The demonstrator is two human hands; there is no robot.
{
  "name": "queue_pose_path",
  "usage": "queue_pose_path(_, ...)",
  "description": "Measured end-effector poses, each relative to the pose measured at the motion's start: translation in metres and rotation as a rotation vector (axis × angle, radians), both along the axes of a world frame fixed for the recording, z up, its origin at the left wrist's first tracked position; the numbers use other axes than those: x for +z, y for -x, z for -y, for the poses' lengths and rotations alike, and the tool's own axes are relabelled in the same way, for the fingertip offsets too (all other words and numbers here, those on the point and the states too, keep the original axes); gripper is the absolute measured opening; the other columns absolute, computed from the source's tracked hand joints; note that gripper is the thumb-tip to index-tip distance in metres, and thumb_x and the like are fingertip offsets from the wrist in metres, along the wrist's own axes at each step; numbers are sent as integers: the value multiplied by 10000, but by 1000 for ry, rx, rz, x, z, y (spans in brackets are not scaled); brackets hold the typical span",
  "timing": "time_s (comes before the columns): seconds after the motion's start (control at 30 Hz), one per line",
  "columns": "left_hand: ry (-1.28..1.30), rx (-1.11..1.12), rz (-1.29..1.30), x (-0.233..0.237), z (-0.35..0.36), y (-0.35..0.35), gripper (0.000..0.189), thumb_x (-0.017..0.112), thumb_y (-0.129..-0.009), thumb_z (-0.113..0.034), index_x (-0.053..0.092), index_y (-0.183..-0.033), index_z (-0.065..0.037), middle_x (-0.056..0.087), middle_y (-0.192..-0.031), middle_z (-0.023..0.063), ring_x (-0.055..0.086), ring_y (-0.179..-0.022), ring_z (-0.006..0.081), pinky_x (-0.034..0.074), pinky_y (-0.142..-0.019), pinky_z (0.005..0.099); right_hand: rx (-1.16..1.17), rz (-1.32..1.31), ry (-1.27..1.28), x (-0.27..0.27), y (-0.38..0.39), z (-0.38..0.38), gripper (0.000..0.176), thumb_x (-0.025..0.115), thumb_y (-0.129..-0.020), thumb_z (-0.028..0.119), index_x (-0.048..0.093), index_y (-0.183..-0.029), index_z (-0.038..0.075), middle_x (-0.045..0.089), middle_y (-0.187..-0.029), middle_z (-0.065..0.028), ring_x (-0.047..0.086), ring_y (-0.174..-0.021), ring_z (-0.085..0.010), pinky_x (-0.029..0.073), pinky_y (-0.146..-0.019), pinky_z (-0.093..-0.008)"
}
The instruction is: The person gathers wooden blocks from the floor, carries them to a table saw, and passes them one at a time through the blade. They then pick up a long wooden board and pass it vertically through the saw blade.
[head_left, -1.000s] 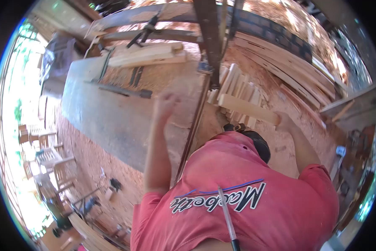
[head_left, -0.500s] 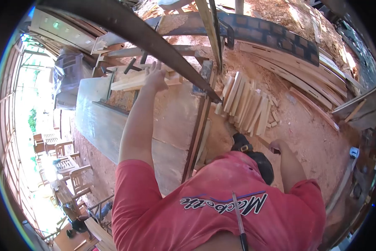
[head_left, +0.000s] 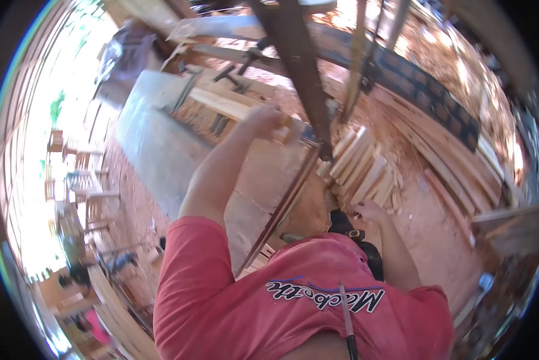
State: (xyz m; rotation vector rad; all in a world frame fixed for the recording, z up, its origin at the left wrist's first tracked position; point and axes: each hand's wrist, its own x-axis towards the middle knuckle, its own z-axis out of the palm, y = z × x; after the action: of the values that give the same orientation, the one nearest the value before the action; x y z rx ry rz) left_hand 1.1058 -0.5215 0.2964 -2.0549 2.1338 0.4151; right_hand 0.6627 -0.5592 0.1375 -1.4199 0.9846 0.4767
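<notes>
left hand (head_left: 264, 119) at boards (head_left: 220, 102), blurred | right hand (head_left: 370, 212) near wood strips (head_left: 365, 167)

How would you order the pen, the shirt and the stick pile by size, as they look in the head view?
Largest to smallest:
Shirt
Stick pile
Pen, just a thin strip

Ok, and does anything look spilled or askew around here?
Wood shavings lie loose on the bench beside a plank, as if spilled. The sticks on the ground lie unevenly, their ends not lined up. Both look untidy, though perhaps ordinary here; I can't make out any damage.
</notes>
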Motion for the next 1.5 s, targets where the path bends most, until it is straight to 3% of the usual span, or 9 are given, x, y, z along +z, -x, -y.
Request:
queue_pose_path(0.3, 219, -94, -70, -30, -80, 66, 397, 823, -626, -321, 692, -1000, -289, 626, -1073, 38, 545, -1145, 277, 422, -981, 491, -74, 879, 346, 108, -148, -9, 231, 576, -979, 185, 631, -1105, -1, 626, -967, -50, 568, -891, -113, 471, -794, -268)
queue_pose_path(0.5, 648, 538, -46, -33, -142, 112, 287, 742, -701, -210, 747, -972, -114, 316, -1522, 238, 184, -1487, 382, 196, -1152, 641, 69, 1014, 422, 138, -240, -23, 373, 522, -1013, 193, 515, -1312, -31, 601, -1130, -100, 551, -1043, -174, 438, -941, -302)
queue_pose_path(0.87, 852, 1115, -587, -67, -306, 182, 284, 646, -840, -217, 707, -996, 12, 678, -1109, 199, 661, -993, 354, 516, -894, 427, 678, 594, 1353, 144, -320, -57, 742, 683, -836, 250, 339, -1431, -29, 564, -1282, -290, 566, -1145, -465, 456, -982, -475)
queue_pose_path(1.0, 1033, 1303, -801, -57, -327, 193, 282, 645, -906, -229, 708, -1081, -17, 721, -1018, 149, 690, -939, 240, 534, -842, 360, 405, 668, 456, 161, -296, -53, 417, 626, -880, 198, 563, -1234, -12, 636, -1121, -210, 616, -991, -367, 480, -914, -425)
queue_pose_path(1.07, 1151, 1451, -974, -59, -322, 185, 284, 629, -935, -224, 707, -1081, 7, 737, -968, 109, 681, -912, 179, 532, -828, 321, 583, 715, 923, 121, -264, -43, 545, 654, -895, 205, 494, -1372, -3, 590, -1207, -153, 560, -1103, -202, 466, -935, -355)
queue_pose_path(1.2, 1061, 1523, -1181, -44, -311, 150, 307, 594, -978, -241, 687, -1159, -10, 723, -1016, 71, 669, -940, 156, 527, -834, 312, 228, 826, -224, 166, -228, -101, 559, 599, -955, 148, 399, -1448, -24, 583, -1265, -84, 569, -1111, -163, 450, -974, -312)
queue_pose_path(1.3, 1290, 1332, -1247, -43, -288, 127, 359, 584, -988, -256, 650, -1218, 12, 709, -1016, 69, 646, -889, 131, 520, -787, 296, 269, 788, -448, 177, -218, -119, 539, 577, -956, 95, 392, -1448, -26, 574, -1283, -89, 558, -1132, -136, 449, -963, -261)
queue_pose_path(1.37, 1476, 1399, -1890, -17, -268, 121, 417, 639, -951, -302, 639, -1182, 45, 695, -1021, 81, 640, -875, 130, 511, -749, 282, 257, 770, -435, 167, -213, -119, 505, 575, -966, 163, 429, -1413, -21, 605, -1212, -83, 604, -1047, -143, 504, -881, -277)
queue_pose_path(1.5, 997, 1601, -1199, -35, -258, 109, 426, 705, -894, -342, 661, -1063, 47, 699, -991, 106, 659, -879, 141, 514, -728, 292, 202, 512, -845, 126, -208, -108, 467, 555, -971, 299, 497, -1324, 0, 642, -1034, -54, 647, -880, -150, 545, -707, -318)
